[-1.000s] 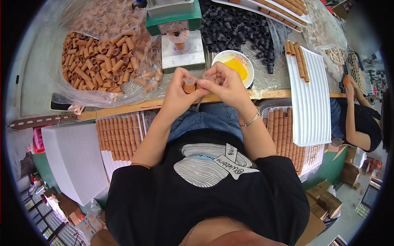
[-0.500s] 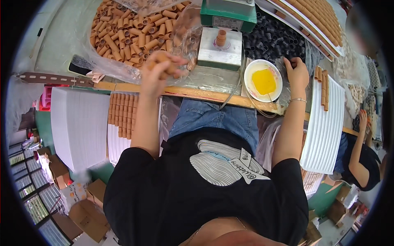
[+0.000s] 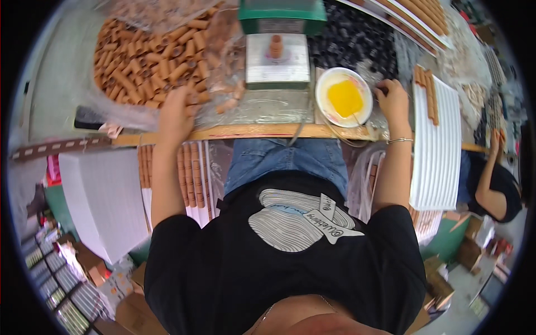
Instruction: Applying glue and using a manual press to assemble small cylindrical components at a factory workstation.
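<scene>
Seen from the head camera, two bare hands work at either side of a crowded surface (image 3: 273, 106). The left hand (image 3: 177, 114) reaches to the near edge of a heap of brown tubes (image 3: 139, 67), too many to count; its fingers touch or nearly touch the tubes, and blur leaves it impossible to tell whether they grip one. The right hand (image 3: 395, 103) hangs just beyond the bowl, its fingers curled and something dark between thumb and forefinger; whether it is gripped cannot be told.

One brown tube (image 3: 276, 47) stands upright on one metal plate (image 3: 277, 70), in front of one green machine base (image 3: 282, 19). To its right spreads a pile of black fittings (image 3: 349, 44), also past counting. One white bowl (image 3: 322, 106), holding a yellow substance (image 3: 345, 99), sits between the plate and the right hand. Clear plastic film (image 3: 226, 84) lies between the brown heap and the plate.

One ribbed white tray (image 3: 441, 167) at right bears a few brown tubes at its far left corner. Below the wooden edge (image 3: 240, 131), at left, stands one stack of white sheets (image 3: 100, 201). One co-worker (image 3: 494, 190) sits at far right.
</scene>
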